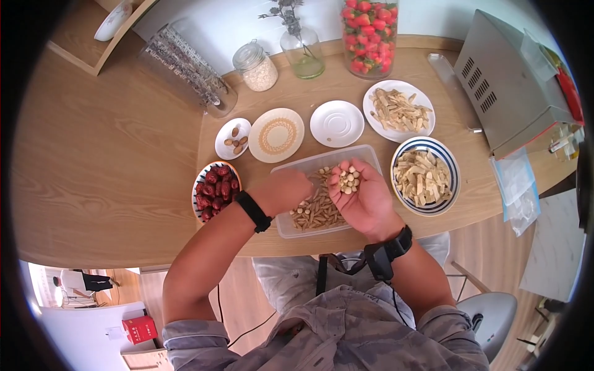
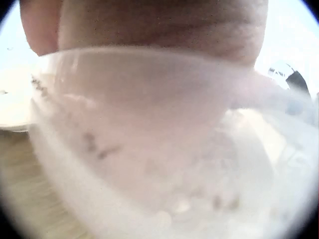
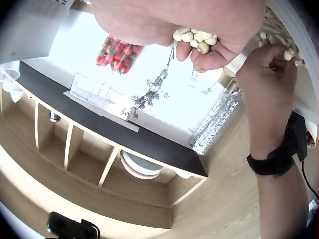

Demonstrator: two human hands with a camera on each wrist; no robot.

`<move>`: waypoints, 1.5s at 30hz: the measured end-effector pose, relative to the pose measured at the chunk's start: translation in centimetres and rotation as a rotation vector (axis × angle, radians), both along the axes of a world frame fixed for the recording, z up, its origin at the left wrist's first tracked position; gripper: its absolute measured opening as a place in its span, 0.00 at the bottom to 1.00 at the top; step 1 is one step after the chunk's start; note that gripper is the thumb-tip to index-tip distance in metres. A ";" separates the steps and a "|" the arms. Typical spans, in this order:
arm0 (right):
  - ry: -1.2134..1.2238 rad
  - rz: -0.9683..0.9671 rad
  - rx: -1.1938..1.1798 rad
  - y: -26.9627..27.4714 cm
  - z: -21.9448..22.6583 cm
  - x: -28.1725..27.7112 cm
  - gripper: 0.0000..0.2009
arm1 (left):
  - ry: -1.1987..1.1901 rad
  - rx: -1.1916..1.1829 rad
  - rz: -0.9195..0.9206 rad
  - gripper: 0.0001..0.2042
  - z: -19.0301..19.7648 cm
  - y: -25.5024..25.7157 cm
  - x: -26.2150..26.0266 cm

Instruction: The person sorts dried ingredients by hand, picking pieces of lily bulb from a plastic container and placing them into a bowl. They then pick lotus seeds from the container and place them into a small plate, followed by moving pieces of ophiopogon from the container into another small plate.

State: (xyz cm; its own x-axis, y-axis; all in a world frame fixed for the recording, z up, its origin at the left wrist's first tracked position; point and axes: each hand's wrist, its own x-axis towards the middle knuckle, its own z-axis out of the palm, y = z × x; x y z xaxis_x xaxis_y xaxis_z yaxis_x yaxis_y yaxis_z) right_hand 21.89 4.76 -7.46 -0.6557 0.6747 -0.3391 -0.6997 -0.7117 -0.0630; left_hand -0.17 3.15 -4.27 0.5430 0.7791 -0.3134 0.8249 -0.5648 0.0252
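In the head view my right hand (image 1: pixel 371 204) is cupped palm up, its fingers curled round a handful of round cream lotus seeds (image 1: pixel 349 180). It is over the right side of a clear plastic bin (image 1: pixel 374 154), which holds many slender tan dried roots (image 1: pixel 318 213). My left hand (image 1: pixel 286 190) reaches down over the bin's left side, its fingertips hidden there from the head. The right wrist view shows its thumb and forefinger pinching one pale lotus seed (image 3: pixel 287 55). Blurred in the left wrist view, the bin's translucent wall (image 2: pixel 124 149) covers part of the hand.
Left of the bin stands a bowl of red dates (image 1: pixel 216 188). Behind it are a small dish with several brown nuts (image 1: pixel 235 143), a patterned plate (image 1: pixel 276 135) and a white saucer (image 1: pixel 337 123). Sliced dried roots fill a plate (image 1: pixel 399 110) and a striped bowl (image 1: pixel 424 178) at right.
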 end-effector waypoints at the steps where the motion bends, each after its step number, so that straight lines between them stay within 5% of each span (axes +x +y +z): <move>1: -0.005 0.001 0.004 0.0 0.0 0.0 0.14 | -0.023 -0.005 0.032 0.06 0.1 0.1 0.0; 19: 0.016 0.007 0.011 0.0 -0.1 -0.1 0.13 | -0.067 -0.040 0.052 0.03 0.1 0.0 -0.3; 26: -0.132 -0.066 -0.002 -0.4 1.7 -0.7 0.13 | -0.729 0.032 0.178 0.06 8.9 0.7 2.0; 31: -0.090 -0.019 0.076 -0.5 1.8 -0.6 0.15 | -0.928 0.083 0.177 0.05 9.2 0.4 4.6; 34: -0.013 -0.015 0.008 -0.4 1.2 -0.3 0.15 | -1.087 0.233 0.378 0.06 7.6 0.0 4.2; 37: 0.028 -0.018 -0.049 -0.2 0.6 -0.1 0.14 | -0.874 0.138 0.552 0.05 6.0 -0.5 2.3; 40: 0.017 -0.021 -0.070 0.1 0.1 0.0 0.14 | -0.469 -0.019 0.200 0.07 3.8 -1.3 0.5; 45: 0.025 -0.011 -0.069 0.1 0.1 0.0 0.14 | -0.229 -0.101 0.100 0.07 1.0 -2.0 1.3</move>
